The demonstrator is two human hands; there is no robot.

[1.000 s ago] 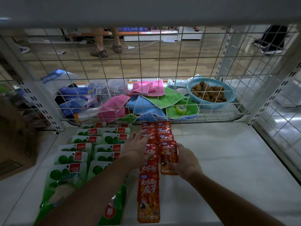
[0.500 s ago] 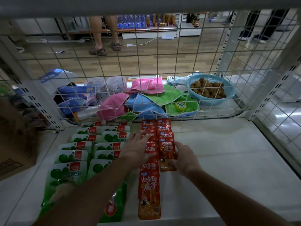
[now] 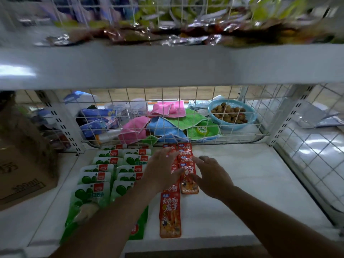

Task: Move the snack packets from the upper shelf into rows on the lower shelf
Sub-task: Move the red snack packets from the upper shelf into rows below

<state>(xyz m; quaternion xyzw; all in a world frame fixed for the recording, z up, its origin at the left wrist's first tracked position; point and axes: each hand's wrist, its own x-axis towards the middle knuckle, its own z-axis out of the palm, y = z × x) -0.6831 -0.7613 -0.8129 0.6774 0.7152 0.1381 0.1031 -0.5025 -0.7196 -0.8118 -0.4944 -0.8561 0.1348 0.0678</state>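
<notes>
In the head view, the left hand (image 3: 160, 171) lay flat over the far part of the left row of red packets (image 3: 170, 215), its fingers (image 3: 168, 155) straight and slightly spread, gripping nothing. The right hand (image 3: 212, 176) was just right of it, over the shorter right red row (image 3: 186, 164), with its fingers (image 3: 203, 159) loosely fanned and a little bent, also holding nothing. Whether its fingertips actually touched the packets could not be told.

The two red rows ran side by side from near the wire mesh back (image 3: 204, 112) toward the near edge of the lower shelf (image 3: 251, 183), the packets overlapping one another. The left row reached nearer than the right one. To their left lay two rows of green packets (image 3: 96, 177), overlapped in the same manner. The right part of the shelf surface was white.

Above, the upper shelf (image 3: 167, 66) crossed the frame, and a blurred heap of shiny snack packets (image 3: 186, 32) sat on it, loose and unsorted.

Behind the mesh lay pink, blue and green cloths (image 3: 167, 123), and to their right a blue basket (image 3: 231, 126) with small brown round things in it. A cardboard box (image 3: 22, 170) stood at the far left.
</notes>
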